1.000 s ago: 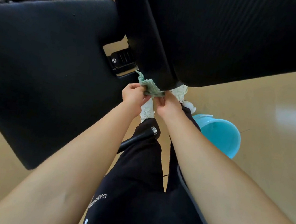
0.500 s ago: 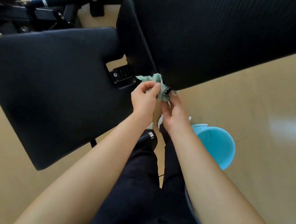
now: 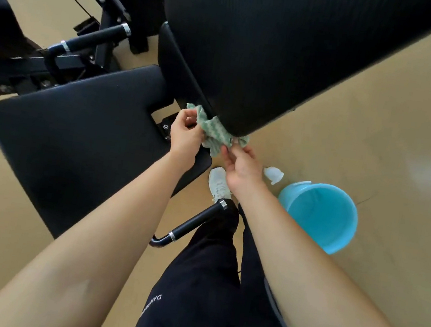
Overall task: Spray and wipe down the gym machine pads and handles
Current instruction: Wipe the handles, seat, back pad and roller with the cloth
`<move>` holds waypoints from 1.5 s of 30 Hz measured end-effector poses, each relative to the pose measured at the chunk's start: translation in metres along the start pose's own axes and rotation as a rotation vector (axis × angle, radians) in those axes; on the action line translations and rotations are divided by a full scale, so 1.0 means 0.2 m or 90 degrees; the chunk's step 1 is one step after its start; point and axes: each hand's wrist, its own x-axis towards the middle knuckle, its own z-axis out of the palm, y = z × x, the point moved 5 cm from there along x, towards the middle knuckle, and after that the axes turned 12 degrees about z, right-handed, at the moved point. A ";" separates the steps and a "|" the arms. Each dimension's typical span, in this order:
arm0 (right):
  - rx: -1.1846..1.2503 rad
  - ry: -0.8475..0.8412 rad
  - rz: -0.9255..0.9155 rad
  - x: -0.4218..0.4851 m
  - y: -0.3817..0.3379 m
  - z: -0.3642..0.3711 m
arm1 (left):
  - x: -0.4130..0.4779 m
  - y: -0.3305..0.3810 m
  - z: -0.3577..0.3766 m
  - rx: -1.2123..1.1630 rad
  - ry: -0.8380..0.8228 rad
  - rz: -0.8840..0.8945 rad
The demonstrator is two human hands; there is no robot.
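With both hands on the cloth, the step looks like wiping the bottom corner of the back pad. The left hand (image 3: 184,136) pinches one end of the cloth (image 3: 213,132) in curled fingers. The right hand (image 3: 239,167) pinches the other end just under the corner, so the cloth wraps the pad's rounded edge. To do this well, I judge, pull it taut and draw it to and fro so it hugs the curve, then follow the side edge upward.

The cloth is pale green with a wavy weave, and crumpled. The back pad (image 3: 254,43) is black and finely ribbed, leaning over the smooth black seat pad (image 3: 73,136). Lower down, a handle (image 3: 194,223) juts beside the person's leg and a blue bucket (image 3: 318,215) stands on the floor to the right. Another handle (image 3: 93,38) lies farther off.
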 end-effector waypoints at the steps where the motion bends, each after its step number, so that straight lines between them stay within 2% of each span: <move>1: -0.009 0.004 -0.001 0.01 0.02 -0.02 | -0.03 -0.06 0.01 0.014 -0.010 -0.024; 6: -0.093 0.054 0.005 0.02 0.06 -0.13 | -0.21 -0.22 0.06 0.103 -0.105 -0.111; 9: -0.223 0.077 0.003 -0.03 0.03 -0.20 | -0.34 -0.22 0.08 0.115 -0.233 -0.142; 11: -0.324 0.064 -0.001 -0.09 0.00 -0.23 | -0.41 -0.21 0.06 0.118 -0.263 -0.148; 19: -0.647 -0.048 -0.135 -0.43 -0.10 -0.22 | -0.63 -0.01 -0.18 -0.060 -0.080 -0.121; 24: -0.838 -0.166 -0.176 -0.64 -0.09 -0.12 | -0.79 0.15 -0.31 -0.090 -0.037 -0.057; 28: -0.921 -0.296 -0.153 -0.79 -0.05 -0.05 | -0.94 0.23 -0.41 -0.061 0.013 -0.022; 32: -0.943 -0.372 -0.128 -0.93 0.01 0.00 | -1.12 0.25 -0.50 -0.009 0.096 0.001; 35: -0.915 -0.406 -0.062 -1.00 0.08 -0.01 | -1.25 0.25 -0.52 -0.042 0.135 0.000; 40: -0.925 -0.492 0.143 -1.07 0.20 -0.07 | -1.42 0.23 -0.49 -0.140 0.214 -0.021; 43: -0.992 -0.497 0.140 -1.10 0.25 -0.08 | -1.46 0.24 -0.46 -0.191 0.251 0.001; 45: -0.977 -0.473 0.135 -1.09 0.27 -0.07 | -1.45 0.24 -0.47 -0.223 0.268 0.001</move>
